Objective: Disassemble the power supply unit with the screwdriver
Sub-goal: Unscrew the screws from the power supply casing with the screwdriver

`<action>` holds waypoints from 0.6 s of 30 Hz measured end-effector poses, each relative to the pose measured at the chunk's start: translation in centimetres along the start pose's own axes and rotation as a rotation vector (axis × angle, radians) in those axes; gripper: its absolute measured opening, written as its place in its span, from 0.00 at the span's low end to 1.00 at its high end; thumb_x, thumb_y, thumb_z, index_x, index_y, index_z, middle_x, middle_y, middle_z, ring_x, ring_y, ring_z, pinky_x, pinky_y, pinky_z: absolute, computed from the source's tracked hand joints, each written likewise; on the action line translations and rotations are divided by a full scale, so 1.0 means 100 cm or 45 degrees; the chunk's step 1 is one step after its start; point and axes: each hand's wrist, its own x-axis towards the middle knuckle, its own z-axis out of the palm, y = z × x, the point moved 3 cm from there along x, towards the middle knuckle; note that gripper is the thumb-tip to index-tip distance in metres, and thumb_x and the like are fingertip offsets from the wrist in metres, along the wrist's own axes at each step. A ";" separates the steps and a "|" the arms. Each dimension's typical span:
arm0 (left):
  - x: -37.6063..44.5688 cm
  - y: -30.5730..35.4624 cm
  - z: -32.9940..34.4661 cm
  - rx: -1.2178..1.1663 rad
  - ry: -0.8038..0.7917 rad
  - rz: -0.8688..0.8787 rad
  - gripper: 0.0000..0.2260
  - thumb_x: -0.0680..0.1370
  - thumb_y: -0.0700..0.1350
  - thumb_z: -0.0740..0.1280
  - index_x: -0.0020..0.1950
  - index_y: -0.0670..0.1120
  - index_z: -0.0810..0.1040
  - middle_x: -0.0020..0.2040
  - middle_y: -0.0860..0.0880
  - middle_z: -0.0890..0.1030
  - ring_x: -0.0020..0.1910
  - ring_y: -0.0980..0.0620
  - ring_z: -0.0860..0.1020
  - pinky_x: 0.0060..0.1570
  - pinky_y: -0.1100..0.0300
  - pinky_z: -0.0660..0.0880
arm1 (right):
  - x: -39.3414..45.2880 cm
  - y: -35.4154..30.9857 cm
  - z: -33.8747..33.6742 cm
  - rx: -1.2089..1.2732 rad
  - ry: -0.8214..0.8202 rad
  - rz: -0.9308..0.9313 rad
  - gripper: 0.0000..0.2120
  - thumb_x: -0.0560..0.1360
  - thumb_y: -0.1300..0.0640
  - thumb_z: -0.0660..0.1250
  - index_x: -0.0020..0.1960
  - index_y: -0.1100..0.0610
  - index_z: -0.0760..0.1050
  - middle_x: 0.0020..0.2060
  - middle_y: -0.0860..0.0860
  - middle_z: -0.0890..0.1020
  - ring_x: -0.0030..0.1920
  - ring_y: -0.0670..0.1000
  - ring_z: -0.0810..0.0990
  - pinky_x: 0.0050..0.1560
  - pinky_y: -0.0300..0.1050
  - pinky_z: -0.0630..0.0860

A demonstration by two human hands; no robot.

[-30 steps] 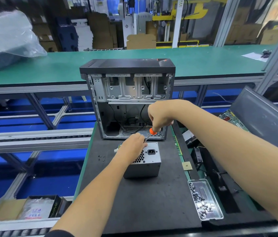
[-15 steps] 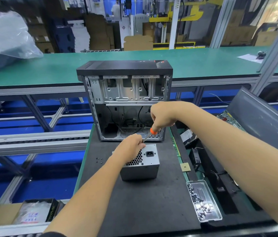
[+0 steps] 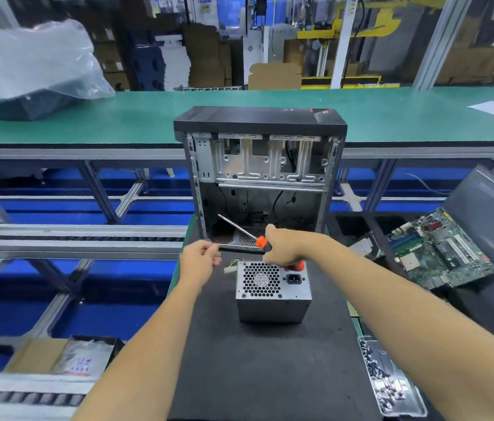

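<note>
The power supply unit (image 3: 273,291) sits on the black mat of the counter (image 3: 258,372), fan grille up, just before the open computer case (image 3: 260,174). The right hand (image 3: 285,249) grips the orange-handled screwdriver (image 3: 250,233), shaft pointing up-left. The left hand (image 3: 198,259) hovers beside the unit, fingers curled; whether it pinches something, I cannot tell.

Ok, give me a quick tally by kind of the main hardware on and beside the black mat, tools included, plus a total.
Power supply unit: 1
Screwdriver: 1, gripped in the right hand
Computer case: 1
Motherboard: 1
Screw tray: 1, loose screws inside too small to count
Total: 5
</note>
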 end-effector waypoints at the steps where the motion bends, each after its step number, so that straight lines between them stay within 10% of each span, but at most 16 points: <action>1: 0.001 -0.008 -0.009 0.058 0.031 -0.009 0.07 0.78 0.41 0.65 0.40 0.46 0.79 0.36 0.48 0.82 0.32 0.55 0.77 0.35 0.64 0.75 | 0.004 -0.002 0.006 -0.020 -0.017 0.010 0.14 0.76 0.55 0.63 0.54 0.58 0.60 0.37 0.54 0.73 0.33 0.51 0.69 0.30 0.45 0.65; 7: 0.007 -0.068 -0.049 0.480 0.059 -0.091 0.08 0.76 0.38 0.66 0.39 0.47 0.80 0.39 0.51 0.80 0.39 0.53 0.75 0.37 0.63 0.69 | 0.025 -0.011 0.018 -0.063 -0.097 0.051 0.06 0.70 0.61 0.62 0.44 0.57 0.65 0.40 0.55 0.74 0.34 0.51 0.74 0.32 0.45 0.70; 18: 0.018 -0.100 -0.031 0.893 -0.098 -0.082 0.08 0.77 0.37 0.60 0.45 0.43 0.78 0.45 0.44 0.79 0.44 0.45 0.76 0.39 0.55 0.74 | 0.042 -0.027 0.026 -0.257 -0.259 0.168 0.13 0.72 0.65 0.59 0.56 0.65 0.70 0.39 0.57 0.74 0.32 0.54 0.76 0.26 0.42 0.72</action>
